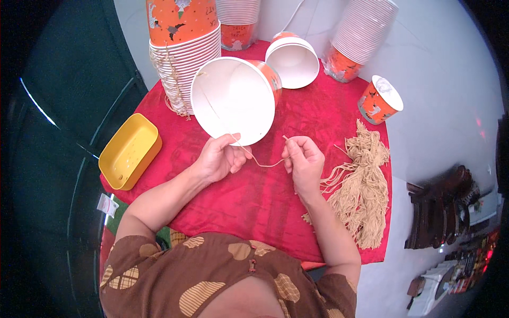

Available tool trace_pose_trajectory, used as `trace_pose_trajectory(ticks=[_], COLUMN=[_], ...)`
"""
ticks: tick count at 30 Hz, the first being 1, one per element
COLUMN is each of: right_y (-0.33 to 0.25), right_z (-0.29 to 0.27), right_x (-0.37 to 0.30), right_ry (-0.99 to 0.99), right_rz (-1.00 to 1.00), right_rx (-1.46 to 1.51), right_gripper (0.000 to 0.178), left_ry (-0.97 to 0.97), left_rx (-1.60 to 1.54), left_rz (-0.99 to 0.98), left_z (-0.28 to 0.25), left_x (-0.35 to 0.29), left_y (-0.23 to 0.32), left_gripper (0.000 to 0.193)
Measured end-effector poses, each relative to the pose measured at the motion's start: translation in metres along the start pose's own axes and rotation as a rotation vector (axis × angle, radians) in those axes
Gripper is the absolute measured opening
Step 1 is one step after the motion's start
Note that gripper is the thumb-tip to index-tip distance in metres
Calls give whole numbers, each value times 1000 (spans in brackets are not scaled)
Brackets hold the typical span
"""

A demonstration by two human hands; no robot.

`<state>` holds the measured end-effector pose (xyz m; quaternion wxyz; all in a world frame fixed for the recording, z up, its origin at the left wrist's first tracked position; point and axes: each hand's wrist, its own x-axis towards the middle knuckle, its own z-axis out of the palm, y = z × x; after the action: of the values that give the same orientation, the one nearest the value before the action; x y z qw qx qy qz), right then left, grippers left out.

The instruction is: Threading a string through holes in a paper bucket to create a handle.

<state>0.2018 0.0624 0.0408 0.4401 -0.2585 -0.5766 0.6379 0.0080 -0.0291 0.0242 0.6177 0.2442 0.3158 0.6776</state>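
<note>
Thin tan string (265, 166), sagging. Right hand (305, 161) pinches it near tip. Left hand (216, 159) touches string by big round bucket (233, 100), white inside; cannot tell if pinching.

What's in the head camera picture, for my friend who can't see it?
A person's left hand and right hand hold a thin tan string at the near rim of a tilted, white-lined orange bucket over red cloth. Stacked buckets stand behind; a yellow tray sits left, a string bundle right.
</note>
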Motion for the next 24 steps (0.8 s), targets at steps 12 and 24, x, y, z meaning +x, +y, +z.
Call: trace_pose_trajectory(ticks=[12,24], right_y=[-4,-8], right_z=[26,26], right_x=[-25,-24], right_ry=[11,8], right_rz=[-269,-389], right_rx=[-269,-373], right_gripper=[7,9], left_ry=[-84,-104], left_rx=[-153,-194], left_rz=[-270,-315], left_z=[-5,-3], left_x=[-2,-5], left_y=[-10,-15], left_gripper=[36,40])
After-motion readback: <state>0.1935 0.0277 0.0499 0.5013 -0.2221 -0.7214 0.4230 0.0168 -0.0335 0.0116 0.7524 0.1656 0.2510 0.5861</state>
